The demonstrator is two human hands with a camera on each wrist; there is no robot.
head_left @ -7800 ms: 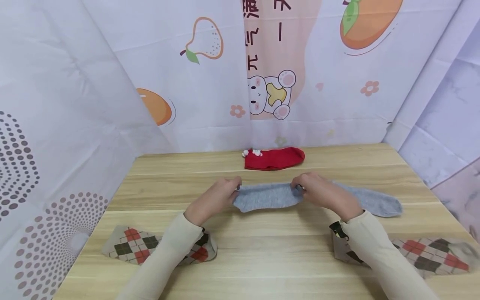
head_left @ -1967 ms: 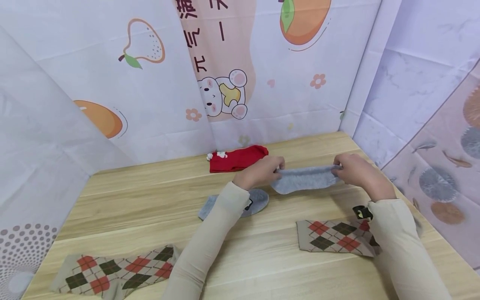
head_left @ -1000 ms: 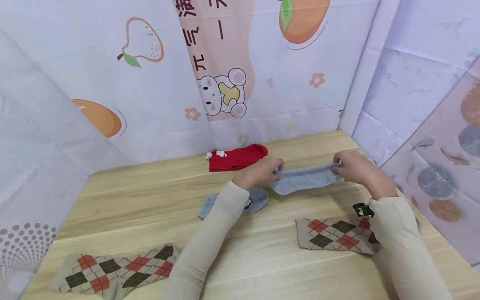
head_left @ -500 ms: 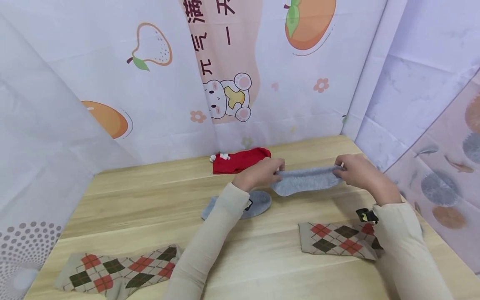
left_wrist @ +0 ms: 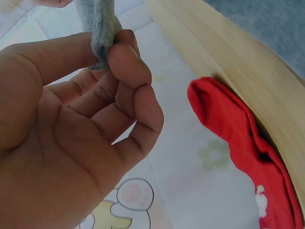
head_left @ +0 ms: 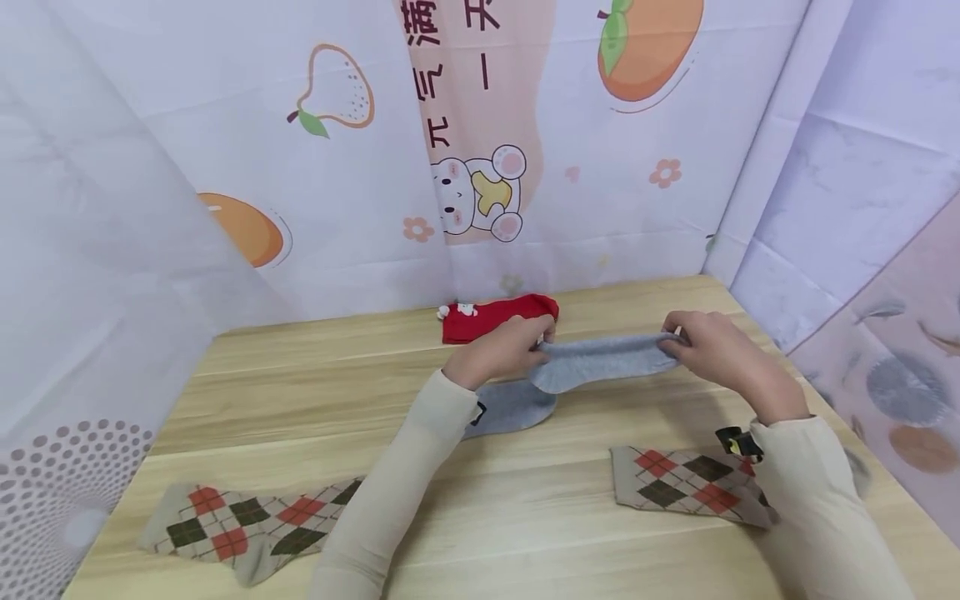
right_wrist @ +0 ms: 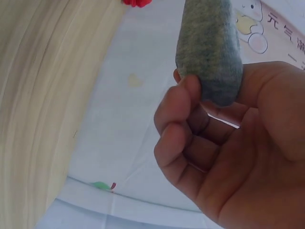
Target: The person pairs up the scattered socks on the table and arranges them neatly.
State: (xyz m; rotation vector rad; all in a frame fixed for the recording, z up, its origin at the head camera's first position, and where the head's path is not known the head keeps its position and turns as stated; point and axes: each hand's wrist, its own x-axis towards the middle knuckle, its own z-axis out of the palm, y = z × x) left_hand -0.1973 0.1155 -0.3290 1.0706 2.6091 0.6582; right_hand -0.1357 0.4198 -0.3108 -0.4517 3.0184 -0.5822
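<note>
Stretched between my two hands is a light grey sock (head_left: 600,360), lifted above the wooden table. My left hand (head_left: 501,350) pinches one end between thumb and fingers; in the left wrist view that sock end (left_wrist: 102,33) comes out of the pinch. At the other end my right hand (head_left: 720,354) pinches the sock, and its rounded tip (right_wrist: 212,62) shows in the right wrist view. A second grey sock (head_left: 517,406) lies flat on the table, partly hidden under my left wrist. The held sock's left end overlaps it in the head view.
A red sock (head_left: 480,322) with white decoration lies at the back of the table (head_left: 510,542). One argyle sock (head_left: 240,525) is at the front left, partly behind my left sleeve. Another argyle sock (head_left: 682,483) lies partly under my right forearm. Printed curtains (head_left: 360,192) enclose the table.
Earlier, a grey sock was held mid-table with another lying to its right; now one lies left and one is held at right. Most recently, both hands shifted slightly left with the sock.
</note>
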